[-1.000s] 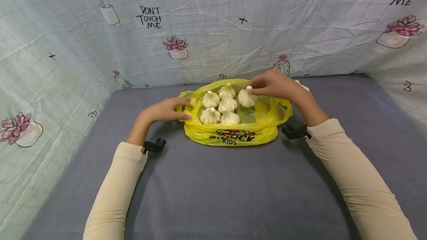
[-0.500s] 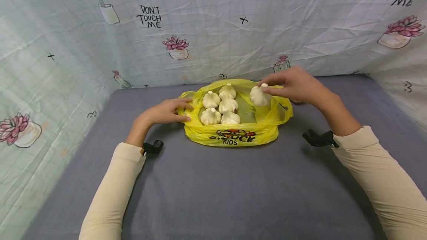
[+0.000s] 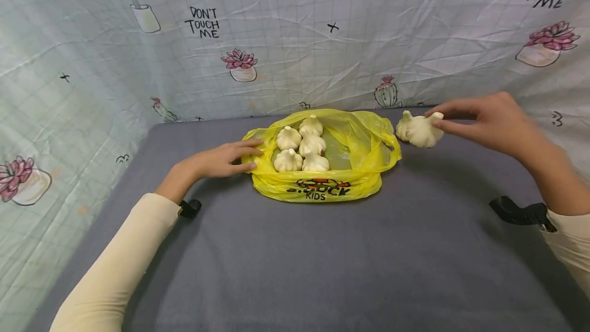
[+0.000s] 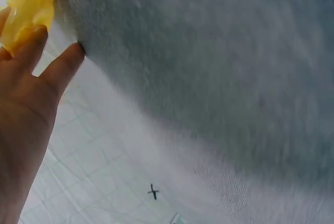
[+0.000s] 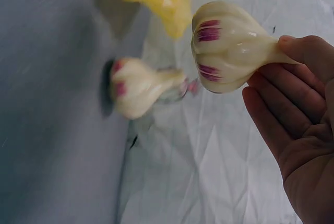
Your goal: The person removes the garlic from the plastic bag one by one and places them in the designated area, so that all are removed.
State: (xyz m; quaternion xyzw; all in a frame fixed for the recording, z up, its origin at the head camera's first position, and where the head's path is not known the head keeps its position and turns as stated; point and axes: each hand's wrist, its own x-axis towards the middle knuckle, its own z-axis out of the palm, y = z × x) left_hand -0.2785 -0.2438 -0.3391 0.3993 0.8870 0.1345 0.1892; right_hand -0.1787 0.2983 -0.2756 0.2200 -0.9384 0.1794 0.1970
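My right hand [image 3: 488, 117] pinches a garlic bulb [image 3: 424, 131] by its stem, to the right of a yellow plastic bag [image 3: 318, 188]. Purple streaks mark the held bulb [image 5: 229, 46] in the right wrist view. Behind it, a second garlic bulb [image 5: 136, 88] sits on the table, partly hidden from the head camera. Several more garlic bulbs [image 3: 288, 138] lie inside the open bag, mostly on its left side. At the bag's left edge rests my left hand [image 3: 221, 160], with loosely spread fingers [image 4: 65, 67] touching the plastic.
A grey cloth covers the table [image 3: 295, 260]. Along the back and left stands a pale printed curtain [image 3: 286, 29] with plant drawings and lettering. The bag's loose handle [image 3: 389, 142] sticks out on its right side. Each wrist wears a black camera mount [image 3: 521, 213].
My right hand has lifted the garlic bulb out of the bag and carried it right, beside the other bulb on the table. My left hand stays at the bag's left edge.
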